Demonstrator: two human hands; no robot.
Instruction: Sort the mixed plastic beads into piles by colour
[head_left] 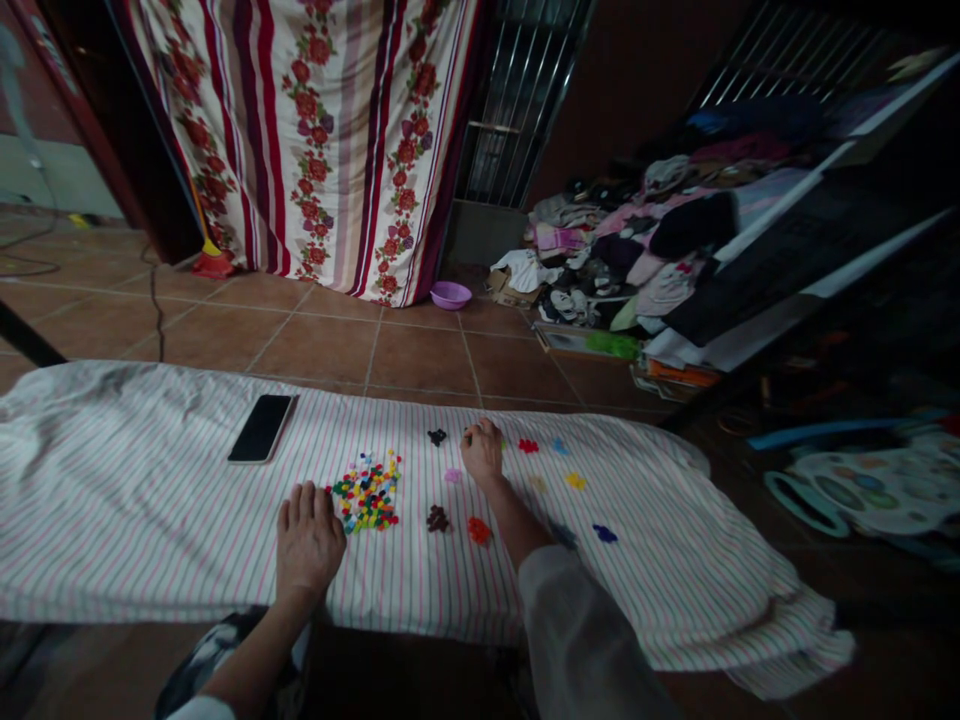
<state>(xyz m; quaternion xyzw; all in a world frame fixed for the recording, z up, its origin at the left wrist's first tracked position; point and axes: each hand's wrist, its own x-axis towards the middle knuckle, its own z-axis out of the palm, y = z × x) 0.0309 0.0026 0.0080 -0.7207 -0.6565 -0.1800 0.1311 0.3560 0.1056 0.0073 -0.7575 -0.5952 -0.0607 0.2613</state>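
Note:
A mixed pile of small colourful pieces lies on the striped cloth. Flat on the cloth at the pile's left edge rests my left hand, fingers spread a little. My right hand is over the cloth between the black cluster and the red cluster, its fingers curled together; whatever they may hold is hidden. Around it are single-colour clusters: pink, brown, orange, yellow, light blue and dark blue.
A phone lies on the cloth left of the pile. Beyond the table are a floral curtain, a purple basin and a red dustpan on the tiled floor. Heaped clothes fill the back right.

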